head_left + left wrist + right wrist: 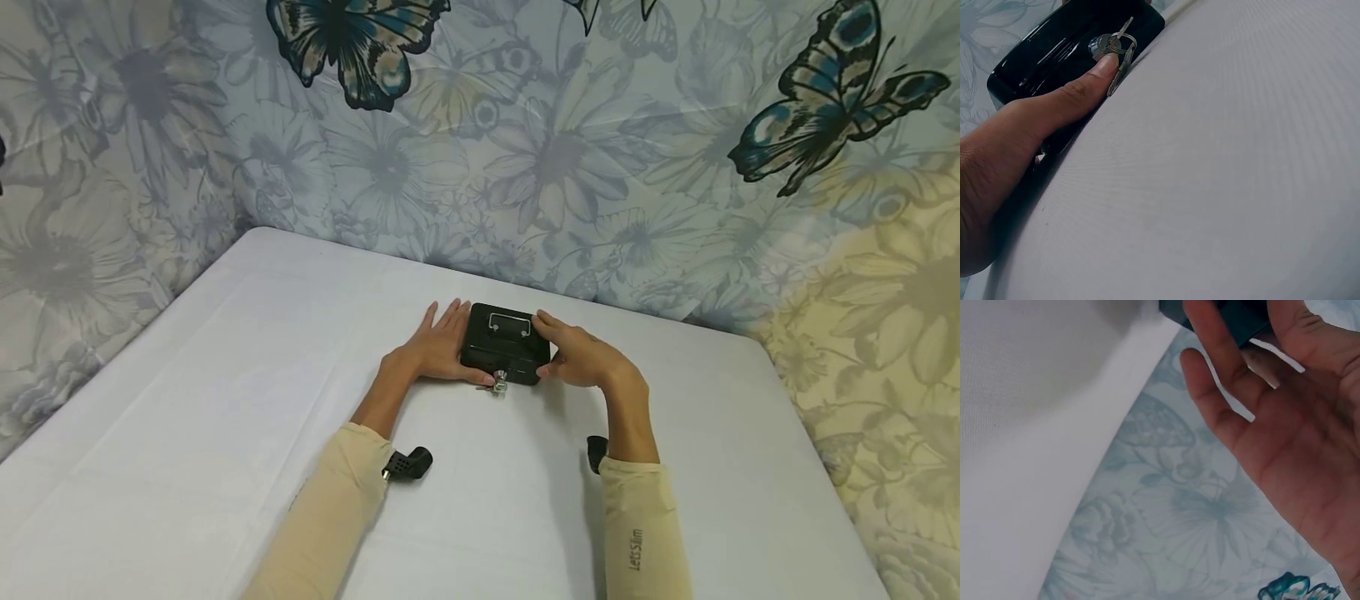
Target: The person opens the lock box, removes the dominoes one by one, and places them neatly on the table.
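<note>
A black cash box (501,346) with a wire handle (510,323) on its lid sits near the back of the white table. In its front face is a round silver lock (1100,47), with a small ring of keys (1124,59) hanging from it. My left hand (438,346) lies along the box's left side, fingers straight and pointing away from me. Its thumb (1079,94) stretches across the front, the tip right at the lock. On the right side, my right hand (588,354) grips the box between thumb and fingers, as the right wrist view also shows.
The white-covered table (225,400) ends at a back edge close behind the box. Beyond it hangs a flower and butterfly wall covering (540,167). Small black wrist cameras (408,463) stick out from the beige sleeves (330,508).
</note>
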Demonstrator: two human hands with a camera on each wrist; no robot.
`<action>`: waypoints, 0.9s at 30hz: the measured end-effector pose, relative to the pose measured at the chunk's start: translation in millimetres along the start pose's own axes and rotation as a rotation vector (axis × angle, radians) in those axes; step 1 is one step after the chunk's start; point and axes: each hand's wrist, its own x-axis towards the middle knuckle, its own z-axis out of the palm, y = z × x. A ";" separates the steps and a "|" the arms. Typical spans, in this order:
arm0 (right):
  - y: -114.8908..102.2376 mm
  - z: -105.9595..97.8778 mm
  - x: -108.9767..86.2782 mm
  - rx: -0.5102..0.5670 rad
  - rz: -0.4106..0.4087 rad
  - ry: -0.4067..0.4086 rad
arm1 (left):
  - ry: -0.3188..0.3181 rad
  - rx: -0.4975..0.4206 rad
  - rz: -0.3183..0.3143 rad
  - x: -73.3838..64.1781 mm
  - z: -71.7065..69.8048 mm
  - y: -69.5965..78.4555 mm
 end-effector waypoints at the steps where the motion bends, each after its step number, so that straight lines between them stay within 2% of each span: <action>1: 0.9 -0.6 -0.2 0.004 -0.007 -0.013 | -0.001 -0.003 -0.001 0.0 -0.5 0.1; 5: 5.8 -0.8 -0.5 0.085 -0.048 -0.037 | 0.006 -0.015 0.003 -0.1 -1.6 -0.9; 10: 11.7 -0.5 -1.3 0.259 -0.035 -0.002 | 0.017 -0.036 0.020 0.3 -1.0 -3.2; 14: 14.7 -0.4 -0.3 0.303 -0.024 0.036 | 0.023 -0.058 0.031 0.5 -0.2 -4.6; 19: 17.7 1.3 4.2 0.333 -0.007 0.122 | 0.014 -0.059 0.028 -0.9 -1.7 -4.3; 27: 19.3 6.7 13.3 0.449 0.033 0.281 | -0.015 0.000 0.009 -1.5 -4.1 -1.3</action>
